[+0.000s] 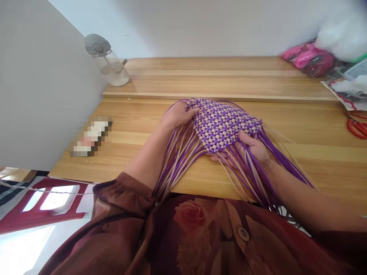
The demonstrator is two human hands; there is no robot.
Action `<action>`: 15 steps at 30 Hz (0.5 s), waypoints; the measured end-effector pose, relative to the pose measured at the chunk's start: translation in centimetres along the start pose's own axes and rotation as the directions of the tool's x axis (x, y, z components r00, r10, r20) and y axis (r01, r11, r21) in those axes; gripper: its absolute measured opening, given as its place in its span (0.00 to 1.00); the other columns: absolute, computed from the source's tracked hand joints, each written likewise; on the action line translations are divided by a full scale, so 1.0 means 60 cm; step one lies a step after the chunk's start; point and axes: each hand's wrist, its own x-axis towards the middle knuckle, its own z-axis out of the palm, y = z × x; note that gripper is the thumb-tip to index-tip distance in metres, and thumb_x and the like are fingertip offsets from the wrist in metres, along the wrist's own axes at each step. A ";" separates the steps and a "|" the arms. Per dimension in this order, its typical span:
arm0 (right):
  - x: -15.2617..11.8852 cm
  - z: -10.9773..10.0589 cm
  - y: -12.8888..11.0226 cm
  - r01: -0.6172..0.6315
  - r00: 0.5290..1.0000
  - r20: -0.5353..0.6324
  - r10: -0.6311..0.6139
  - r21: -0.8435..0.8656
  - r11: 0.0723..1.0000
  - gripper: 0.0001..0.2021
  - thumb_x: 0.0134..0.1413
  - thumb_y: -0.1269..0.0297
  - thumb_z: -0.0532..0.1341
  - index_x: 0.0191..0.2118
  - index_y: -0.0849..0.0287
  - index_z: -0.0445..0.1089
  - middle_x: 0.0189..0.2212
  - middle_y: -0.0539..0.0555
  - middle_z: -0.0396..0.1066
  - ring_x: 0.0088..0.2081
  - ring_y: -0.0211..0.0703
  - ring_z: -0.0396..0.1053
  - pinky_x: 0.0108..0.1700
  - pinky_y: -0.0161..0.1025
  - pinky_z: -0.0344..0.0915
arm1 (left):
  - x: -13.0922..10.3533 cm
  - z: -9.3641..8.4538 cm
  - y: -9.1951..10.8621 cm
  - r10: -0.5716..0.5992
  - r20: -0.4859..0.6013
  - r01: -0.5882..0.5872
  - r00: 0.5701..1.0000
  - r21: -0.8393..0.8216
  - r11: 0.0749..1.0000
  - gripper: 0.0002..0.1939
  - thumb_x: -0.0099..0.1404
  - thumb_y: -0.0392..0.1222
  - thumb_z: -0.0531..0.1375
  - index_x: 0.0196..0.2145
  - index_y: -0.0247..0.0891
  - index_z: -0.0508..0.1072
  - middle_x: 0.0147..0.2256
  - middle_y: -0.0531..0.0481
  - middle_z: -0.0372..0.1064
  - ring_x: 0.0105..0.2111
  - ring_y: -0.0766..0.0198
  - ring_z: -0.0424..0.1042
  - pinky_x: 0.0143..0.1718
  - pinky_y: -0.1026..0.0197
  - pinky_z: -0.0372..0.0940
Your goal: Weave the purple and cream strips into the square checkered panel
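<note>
A purple and beige woven piece (pixel 219 124) is held over the wooden table, its checkered panel coming to a corner towards me. Loose purple and beige strands (pixel 180 158) hang from its edges down to the table's front edge and my lap. My left hand (pixel 179 114) grips the far left edge, thumb on top of the weave and the other fingers hidden beneath. On the right side, my right hand (pixel 252 151) pinches the near right edge with its thumb on top. Its fingers reach under the panel among the strands.
A clear bottle with a grey lid (pixel 107 61) stands at the back left. A blurred-out flat object (pixel 91 138) lies on the left. Red-handled scissors (pixel 357 126), a pink bundle (pixel 311 59) and plastic bags are at the right. A raised wooden ledge (pixel 206 76) runs along the wall.
</note>
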 end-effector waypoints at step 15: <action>-0.011 0.007 0.004 0.133 0.982 -0.089 -0.168 -0.311 0.941 0.42 0.64 0.44 0.26 0.59 0.64 0.66 0.56 0.66 0.69 0.58 0.56 0.66 0.57 0.62 0.62 | -0.086 0.114 0.068 0.460 0.372 -0.575 0.806 0.308 0.758 0.33 0.70 0.58 0.49 0.69 0.46 0.53 0.71 0.48 0.43 0.71 0.47 0.36 0.68 0.39 0.32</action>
